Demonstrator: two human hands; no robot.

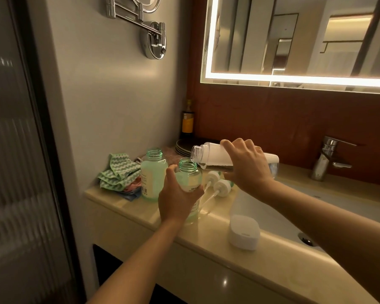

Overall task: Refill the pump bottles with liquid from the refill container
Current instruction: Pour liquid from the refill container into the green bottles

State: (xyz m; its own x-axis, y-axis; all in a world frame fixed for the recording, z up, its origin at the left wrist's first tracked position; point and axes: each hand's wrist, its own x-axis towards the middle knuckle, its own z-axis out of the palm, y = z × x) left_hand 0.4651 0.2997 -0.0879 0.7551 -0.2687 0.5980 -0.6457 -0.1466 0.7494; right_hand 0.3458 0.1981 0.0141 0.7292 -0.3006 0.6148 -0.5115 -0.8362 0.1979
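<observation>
We are holding the refill container in our right hand, fingers wrapping over its white body, and we are tipping it almost flat. Its open mouth is pointing left and hanging just above the neck of the near pump bottle. A dark band is lying along the container's lower side; whether anything is running out we cannot tell.

Our left hand is gripping the near pump bottle around its middle, keeping it upright on the counter near the front edge. The bottle is uncapped, with pale greenish liquid showing inside. The second pump bottle is standing just behind and to the left, also uncapped and filled high with the same pale liquid.

Two white pump heads are lying on their sides just right of the near bottle, their tubes trailing toward us. Folded cloths are sitting at the counter's left end, and a stack of dark plates is resting behind the bottles beside a dark bottle with a yellow label. A white lidded box is sitting on the rim of the sink, with the chrome tap at the back and a lit mirror hanging above.
</observation>
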